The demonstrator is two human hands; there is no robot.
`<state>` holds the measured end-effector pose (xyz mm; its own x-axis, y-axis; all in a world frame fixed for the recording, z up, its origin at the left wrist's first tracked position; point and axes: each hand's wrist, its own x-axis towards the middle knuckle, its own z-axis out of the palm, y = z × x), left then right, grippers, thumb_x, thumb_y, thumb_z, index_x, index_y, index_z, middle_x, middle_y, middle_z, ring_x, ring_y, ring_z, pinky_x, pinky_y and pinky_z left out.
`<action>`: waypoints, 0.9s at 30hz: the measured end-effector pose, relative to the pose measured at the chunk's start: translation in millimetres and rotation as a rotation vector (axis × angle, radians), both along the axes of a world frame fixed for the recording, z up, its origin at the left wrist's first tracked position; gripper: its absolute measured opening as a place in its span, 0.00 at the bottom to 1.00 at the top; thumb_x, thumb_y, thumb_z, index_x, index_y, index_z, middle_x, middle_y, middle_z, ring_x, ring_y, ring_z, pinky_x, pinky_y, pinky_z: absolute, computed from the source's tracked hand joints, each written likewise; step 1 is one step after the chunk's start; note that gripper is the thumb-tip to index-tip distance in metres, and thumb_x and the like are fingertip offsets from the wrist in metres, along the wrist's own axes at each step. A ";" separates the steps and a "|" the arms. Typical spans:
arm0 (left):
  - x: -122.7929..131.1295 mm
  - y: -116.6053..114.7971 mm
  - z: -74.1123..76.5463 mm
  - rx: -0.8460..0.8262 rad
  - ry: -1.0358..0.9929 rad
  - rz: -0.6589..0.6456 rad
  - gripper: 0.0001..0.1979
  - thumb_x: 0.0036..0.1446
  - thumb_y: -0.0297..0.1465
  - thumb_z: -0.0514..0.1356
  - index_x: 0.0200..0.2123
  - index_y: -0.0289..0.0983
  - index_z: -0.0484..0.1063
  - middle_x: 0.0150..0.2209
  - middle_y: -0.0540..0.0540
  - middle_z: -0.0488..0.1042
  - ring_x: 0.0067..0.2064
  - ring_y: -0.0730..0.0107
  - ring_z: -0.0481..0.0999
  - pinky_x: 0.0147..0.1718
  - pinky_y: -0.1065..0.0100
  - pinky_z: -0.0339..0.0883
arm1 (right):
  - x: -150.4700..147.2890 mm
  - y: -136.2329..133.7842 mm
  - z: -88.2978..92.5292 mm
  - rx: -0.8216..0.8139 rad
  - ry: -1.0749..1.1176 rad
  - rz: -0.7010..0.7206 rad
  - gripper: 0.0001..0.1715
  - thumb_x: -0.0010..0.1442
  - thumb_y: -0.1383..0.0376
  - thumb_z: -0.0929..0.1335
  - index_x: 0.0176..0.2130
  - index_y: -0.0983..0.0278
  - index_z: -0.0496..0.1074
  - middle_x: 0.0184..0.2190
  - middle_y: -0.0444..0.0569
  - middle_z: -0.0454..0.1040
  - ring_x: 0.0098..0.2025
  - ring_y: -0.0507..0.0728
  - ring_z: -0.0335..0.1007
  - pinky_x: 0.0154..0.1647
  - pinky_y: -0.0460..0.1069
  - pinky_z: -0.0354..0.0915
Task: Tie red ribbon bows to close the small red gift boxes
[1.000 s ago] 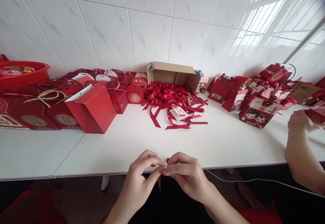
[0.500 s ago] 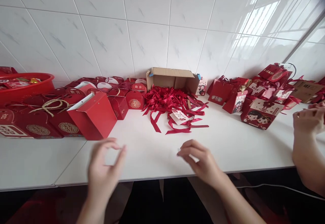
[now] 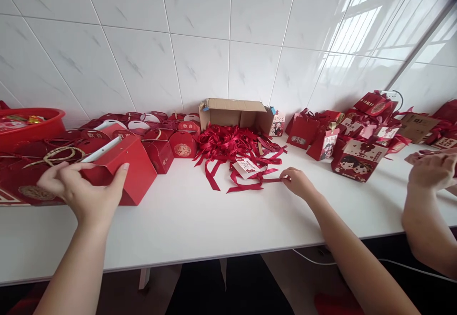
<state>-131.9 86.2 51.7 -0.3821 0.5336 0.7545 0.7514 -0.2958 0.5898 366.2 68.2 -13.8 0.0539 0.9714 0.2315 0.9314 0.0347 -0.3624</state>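
My left hand [image 3: 87, 191] is at a plain red gift box [image 3: 137, 172], its thumb against the front face and its fingers curled at the left side. The box stands on the white table at the near end of a group of red boxes, and its pale inner edge shows at the top. My right hand [image 3: 298, 182] pinches the end of a dark red ribbon [image 3: 272, 180] lying on the table. That ribbon trails from a heap of red ribbons [image 3: 232, 141] in front of a cardboard box [image 3: 237, 104]. A white printed tag [image 3: 246, 167] rests among the ribbons.
Several red boxes [image 3: 183, 144] are crowded along the left, before a red basin [image 3: 53, 120]. To the right are ribboned gift boxes [image 3: 355, 162]. Another person's hand [image 3: 432, 170] is at the far right. A tiled wall [image 3: 200, 67] stands behind the table.
My left hand has moved left and up onto the red gift box. My right hand has reached forward and taken hold of a ribbon end. The view has shifted slightly.
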 end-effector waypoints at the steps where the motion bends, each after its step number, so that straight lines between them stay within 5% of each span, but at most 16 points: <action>1: -3.8 3.1 1.0 -0.015 -0.017 0.032 0.26 0.41 0.37 0.72 0.39 0.35 0.63 0.56 0.37 0.54 0.63 0.41 0.57 0.59 0.47 0.56 | -0.4 0.0 -1.2 -0.011 -0.004 0.004 0.13 0.57 0.74 0.65 0.34 0.62 0.77 0.39 0.51 0.76 0.35 0.55 0.73 0.37 0.48 0.67; 4: -11.2 11.9 2.7 -0.068 -0.056 0.175 0.27 0.33 0.33 0.74 0.37 0.35 0.67 0.42 0.46 0.68 0.48 0.50 0.72 0.51 0.48 0.67 | -1.8 -1.4 -4.8 -0.032 -0.015 0.009 0.13 0.58 0.73 0.65 0.38 0.61 0.77 0.43 0.51 0.74 0.39 0.56 0.74 0.39 0.49 0.67; 7: -2.8 6.8 4.5 -0.082 -0.162 0.162 0.25 0.32 0.31 0.74 0.37 0.35 0.72 0.32 0.51 0.72 0.32 0.66 0.72 0.36 0.60 0.72 | -2.1 -3.4 -8.0 -0.033 -0.033 0.000 0.16 0.58 0.72 0.65 0.43 0.58 0.76 0.47 0.51 0.73 0.46 0.60 0.72 0.38 0.50 0.68; 12: 46.4 -35.6 4.5 0.026 -0.285 -0.128 0.20 0.39 0.30 0.72 0.38 0.35 0.74 0.35 0.49 0.78 0.34 0.68 0.75 0.31 0.70 0.69 | -1.1 -6.0 -10.3 -0.021 -0.050 -0.012 0.18 0.60 0.71 0.65 0.48 0.57 0.73 0.49 0.52 0.72 0.49 0.62 0.69 0.44 0.54 0.68; 18: 99.9 -62.2 -14.2 -0.141 -0.378 -0.421 0.14 0.45 0.34 0.71 0.34 0.38 0.73 0.33 0.49 0.79 0.33 0.67 0.78 0.32 0.70 0.71 | -0.9 -7.5 -11.7 0.023 -0.055 -0.035 0.21 0.59 0.67 0.67 0.52 0.56 0.70 0.54 0.55 0.69 0.56 0.68 0.64 0.52 0.63 0.64; 23: 119.7 -65.2 -23.2 -0.183 -0.360 -0.617 0.13 0.48 0.37 0.69 0.34 0.40 0.71 0.31 0.50 0.78 0.33 0.67 0.78 0.30 0.71 0.70 | -12.4 -16.7 -3.1 0.187 0.021 -0.127 0.40 0.65 0.50 0.60 0.68 0.59 0.43 0.68 0.65 0.43 0.66 0.73 0.48 0.57 0.72 0.56; 25: 129.6 -67.1 -22.0 -0.190 -0.362 -0.662 0.12 0.50 0.37 0.68 0.34 0.40 0.70 0.31 0.49 0.77 0.33 0.66 0.78 0.31 0.70 0.71 | -29.7 -25.8 6.7 0.317 0.199 0.000 0.43 0.66 0.48 0.58 0.69 0.59 0.36 0.68 0.65 0.45 0.67 0.69 0.48 0.59 0.68 0.57; 27: 143.5 -68.7 -20.0 -0.201 -0.350 -0.720 0.11 0.53 0.36 0.66 0.36 0.39 0.69 0.32 0.49 0.76 0.35 0.66 0.78 0.33 0.69 0.72 | -55.5 -37.4 18.8 0.415 0.476 0.287 0.43 0.65 0.46 0.59 0.69 0.56 0.37 0.63 0.62 0.58 0.64 0.65 0.56 0.59 0.64 0.60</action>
<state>11.6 17.5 31.7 -0.0897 0.8496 0.5197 0.1812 -0.4992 0.8473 310.7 30.8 4.9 -0.0043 0.7985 0.6020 0.6074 0.4803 -0.6327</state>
